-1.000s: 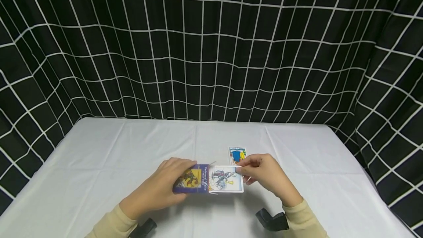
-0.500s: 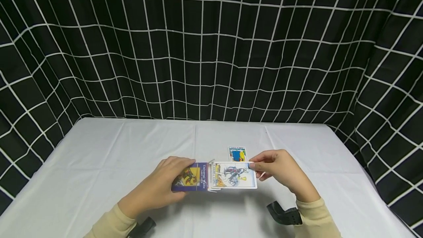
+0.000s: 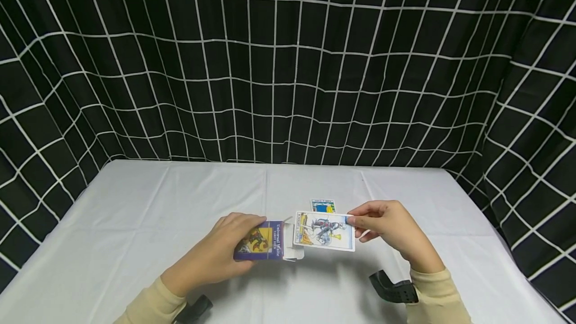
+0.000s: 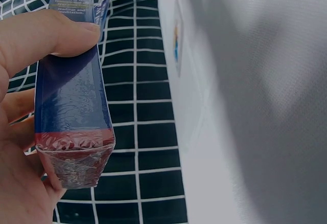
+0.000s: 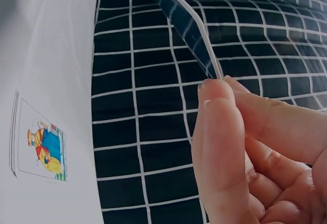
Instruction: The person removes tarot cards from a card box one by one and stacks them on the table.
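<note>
My left hand (image 3: 216, 251) grips a purple tarot card box (image 3: 258, 241) printed "Universal Waite Tarot Deck", its end flaps (image 3: 293, 251) open to the right. In the left wrist view the thumb presses on the side of the box (image 4: 74, 96). My right hand (image 3: 389, 229) pinches the right end of a tarot card (image 3: 324, 231), picture side up, reading Knight of Cups. That card hovers just right of the box mouth, slightly tilted. In the right wrist view it appears edge-on (image 5: 191, 29), with a dark blue back. Whether cards remain inside the box is hidden.
Behind the held card, another picture card (image 3: 323, 206) lies face up on the white-clothed table (image 3: 180, 199); the right wrist view shows this lying card (image 5: 46, 147) with several edges at one side. A black cloth with white grid lines (image 3: 288, 64) hangs around the table.
The right hand has drawn the Knight of Cups card out of the box, moving right and slightly farther away, and turned it a little. The left hand and box have barely moved.
</note>
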A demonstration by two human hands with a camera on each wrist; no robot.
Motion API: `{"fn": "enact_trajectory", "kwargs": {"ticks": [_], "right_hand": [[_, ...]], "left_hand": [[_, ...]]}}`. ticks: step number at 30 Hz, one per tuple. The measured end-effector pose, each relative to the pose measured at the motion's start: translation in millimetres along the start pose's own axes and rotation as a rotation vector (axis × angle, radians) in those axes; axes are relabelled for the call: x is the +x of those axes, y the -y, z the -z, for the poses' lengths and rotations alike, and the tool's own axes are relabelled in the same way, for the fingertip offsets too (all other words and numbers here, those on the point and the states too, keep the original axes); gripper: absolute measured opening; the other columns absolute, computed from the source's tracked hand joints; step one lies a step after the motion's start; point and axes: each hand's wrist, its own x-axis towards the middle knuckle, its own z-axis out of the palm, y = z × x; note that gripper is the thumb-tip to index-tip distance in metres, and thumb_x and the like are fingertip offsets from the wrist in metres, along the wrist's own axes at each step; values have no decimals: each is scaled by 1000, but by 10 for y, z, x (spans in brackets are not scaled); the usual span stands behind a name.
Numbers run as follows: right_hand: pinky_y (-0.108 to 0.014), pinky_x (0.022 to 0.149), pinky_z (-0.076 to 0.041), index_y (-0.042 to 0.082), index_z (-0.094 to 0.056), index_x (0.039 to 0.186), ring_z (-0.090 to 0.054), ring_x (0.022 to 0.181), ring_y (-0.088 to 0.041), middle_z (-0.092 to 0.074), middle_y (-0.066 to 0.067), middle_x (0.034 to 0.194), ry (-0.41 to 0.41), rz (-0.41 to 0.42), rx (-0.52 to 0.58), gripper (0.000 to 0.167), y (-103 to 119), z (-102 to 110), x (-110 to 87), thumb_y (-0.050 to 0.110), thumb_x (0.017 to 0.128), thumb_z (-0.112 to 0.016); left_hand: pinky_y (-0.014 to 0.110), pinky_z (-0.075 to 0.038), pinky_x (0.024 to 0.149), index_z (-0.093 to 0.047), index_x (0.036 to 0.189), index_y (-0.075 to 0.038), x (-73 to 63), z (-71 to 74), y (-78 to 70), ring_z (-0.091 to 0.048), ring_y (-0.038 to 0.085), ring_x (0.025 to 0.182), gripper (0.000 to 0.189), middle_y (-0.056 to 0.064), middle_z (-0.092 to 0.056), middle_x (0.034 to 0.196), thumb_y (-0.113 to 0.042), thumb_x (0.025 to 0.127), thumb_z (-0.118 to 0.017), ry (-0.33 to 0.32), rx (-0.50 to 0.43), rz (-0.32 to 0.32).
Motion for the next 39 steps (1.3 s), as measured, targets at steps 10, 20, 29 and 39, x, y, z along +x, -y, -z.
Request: {"fn": "enact_trajectory", "kwargs": {"ticks": [10,20,29,39], "right_hand": [[-26,66,-61,-16,-66,109,-66,66,-6,-72,-2,79,-36,-11,59,32,-21,11,10,10,90,-68],[-25,69,-61,-20,-61,110,-70,68,-6,-72,-2,79,-81,-43,163,33,-108,27,78,7,92,-65],[-21,67,-60,-14,-59,103,-70,67,-6,-69,0,76,-53,-104,299,20,-251,-18,184,3,92,-61],[-20,69,-60,-10,-59,96,-72,67,-8,-71,-3,72,-32,-191,478,11,-468,-145,310,-2,89,-60]], "left_hand": [[48,-42,108,-52,140,-9,1,-9,7,-54,22,123,77,5,-61,133,-19,70,-82,0,3,2],[47,-43,108,-51,140,-8,-5,-2,-4,-54,21,123,76,5,-61,133,-19,70,-82,4,1,-7],[47,-43,108,-51,140,-8,0,-6,-3,-54,22,123,76,5,-62,133,-20,71,-82,6,4,-11],[46,-42,108,-52,139,-8,1,-5,3,-54,21,122,75,4,-62,132,-19,71,-82,6,10,-7]]}}
